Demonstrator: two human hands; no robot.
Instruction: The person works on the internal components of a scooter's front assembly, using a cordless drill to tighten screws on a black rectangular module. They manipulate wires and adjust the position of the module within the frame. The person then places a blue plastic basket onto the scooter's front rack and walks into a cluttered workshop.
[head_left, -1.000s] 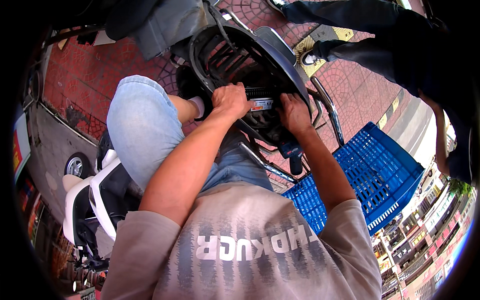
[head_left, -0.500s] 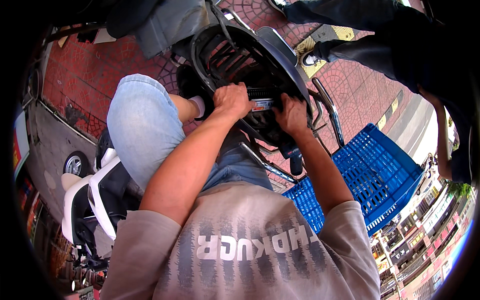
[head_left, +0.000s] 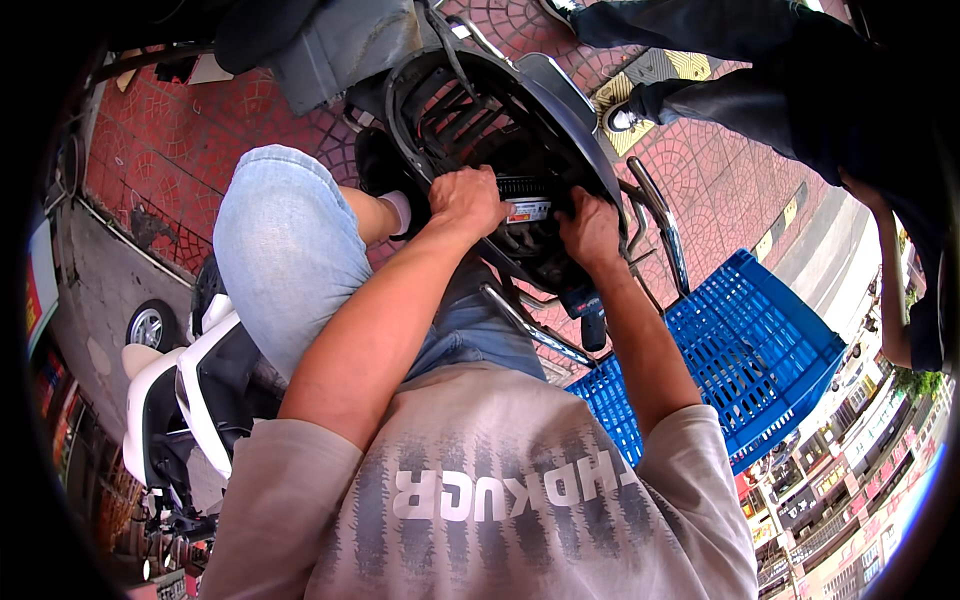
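The opened dark body of a scooter (head_left: 592, 143) lies ahead of me, its inner frame exposed. Within it sits a black finned box (head_left: 525, 187) with a white, blue and red label (head_left: 528, 211). My left hand (head_left: 467, 203) is closed at the left end of this box, its fingertips curled over the edge beside the label. Just past the box's right end is my right hand (head_left: 592, 230), fingers bent down into the dark cavity. What its fingertips grip is hidden. Below my right wrist rests a dark power tool (head_left: 590, 318).
A blue plastic crate (head_left: 750, 350) stands right of the scooter, beside a chrome rail (head_left: 660, 225). Another person's legs (head_left: 720, 105) are at the upper right. A white-and-black scooter (head_left: 190, 400) is parked on my left. Red patterned paving (head_left: 250, 125) lies underneath.
My right hand has shifted slightly right, away from the label, so more of the label shows. My left hand stays at the finned box's left end.
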